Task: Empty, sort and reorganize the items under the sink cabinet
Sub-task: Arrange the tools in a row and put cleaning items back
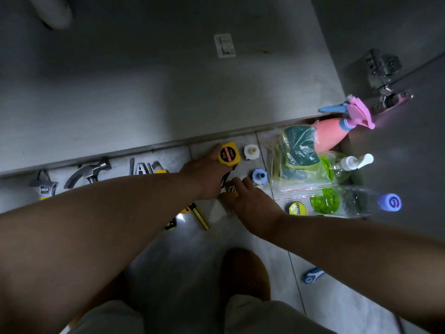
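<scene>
Sorting step, floor row: left hand [204, 175] grips tape measure [229, 154], 12 o'clock of right hand [249, 201]; right fingers curled, hold unclear; next, probably: place tape beside hammer [88, 173], 9 o'clock.

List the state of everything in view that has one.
Yellow plastic tape measure, gripped by left hand.
Right hand, fingers on a small item, grip unclear.
Pink plastic spray bottle, on its side, trigger head on.
Clear plastic bottle with blue cap, on its side, capped.
Clear pump bottle with white pump, lying down.
Steel claw hammer, lying flat.
Clear zip bag of green sponges, lying flat.
Grey cabinet door, open.
</scene>
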### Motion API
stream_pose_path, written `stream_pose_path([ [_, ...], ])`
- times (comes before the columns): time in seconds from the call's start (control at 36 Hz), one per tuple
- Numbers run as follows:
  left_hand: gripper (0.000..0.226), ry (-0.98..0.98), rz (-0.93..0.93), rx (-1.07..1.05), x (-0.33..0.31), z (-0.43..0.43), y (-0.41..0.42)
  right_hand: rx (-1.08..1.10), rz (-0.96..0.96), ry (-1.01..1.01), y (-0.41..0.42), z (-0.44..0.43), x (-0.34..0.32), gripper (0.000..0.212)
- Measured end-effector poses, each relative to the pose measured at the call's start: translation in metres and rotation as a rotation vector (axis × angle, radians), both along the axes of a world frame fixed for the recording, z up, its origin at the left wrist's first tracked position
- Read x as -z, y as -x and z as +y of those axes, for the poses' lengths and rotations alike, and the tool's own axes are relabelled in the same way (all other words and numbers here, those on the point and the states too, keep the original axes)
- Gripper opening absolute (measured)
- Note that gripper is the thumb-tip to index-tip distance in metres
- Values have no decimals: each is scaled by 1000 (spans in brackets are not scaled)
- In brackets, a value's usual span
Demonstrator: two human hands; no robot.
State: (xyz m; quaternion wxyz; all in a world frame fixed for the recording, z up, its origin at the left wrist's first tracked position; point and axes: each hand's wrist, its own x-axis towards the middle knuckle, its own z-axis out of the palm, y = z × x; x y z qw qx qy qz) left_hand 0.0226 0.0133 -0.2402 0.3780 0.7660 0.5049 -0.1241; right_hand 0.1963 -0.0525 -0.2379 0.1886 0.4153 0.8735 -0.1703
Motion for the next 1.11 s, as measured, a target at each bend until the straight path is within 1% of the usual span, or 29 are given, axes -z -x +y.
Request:
stream_pose_path([
  [0.08,77,18,-16,14,0,1,-5,-10,-4,8,-7,-3,-3,64],
  [0.17,75,1,-29,10,-1,-2,-2,-29,-39,-9,-11,-7,-3,70],
  [0.25,65,-66,-61,-53,-1,-7,12,-12,-51,-37,-10,-11,-5,67],
  [0.31,54,-95,-33,-81,-3,-9,28,-11,-25,-35,-7,-13,-6,64],
  [0.36,49,-153,-3,-73,-8,-14,51,8,29,6,-1,-14,-8,61],
  [0.42,49,-237,-9,-68,-15,-23,75,30,87,51,8,-12,-9,56],
  [0.47,49,-276,7,-86,-23,-34,101,91,148,148,19,-9,-10,54],
  [0.53,48,-284,70,-84,-32,-46,125,165,182,261,32,-7,-9,55],
  [0.61,43,-228,195,-100,-46,-67,157,209,163,305,55,-6,-6,61],
  [0.67,44,-167,306,-131,-53,-84,177,261,162,270,70,-3,-6,60],
  [0.72,45,-78,375,-196,-60,-100,195,288,172,250,84,0,-8,59],
  [0.78,43,-9,378,-240,-64,-116,213,265,161,299,92,2,-11,70],
  [0.83,45,42,374,-275,-66,-128,227,235,74,333,95,3,-13,80],
  [0.86,47,69,376,-305,-67,-132,232,212,20,332,95,3,-13,80],
  [0.89,49,99,374,-339,-67,-135,236,192,-15,329,95,2,-14,76],
  [0.97,55,175,350,-465,-61,-141,241,207,-40,353,90,-1,-20,54],
  [1.03,62,185,316,-578,-54,-142,240,222,-57,354,85,0,-28,52],
  [1.11,73,199,273,-778,-41,-138,237,138,-96,432,74,4,-46,49],
])
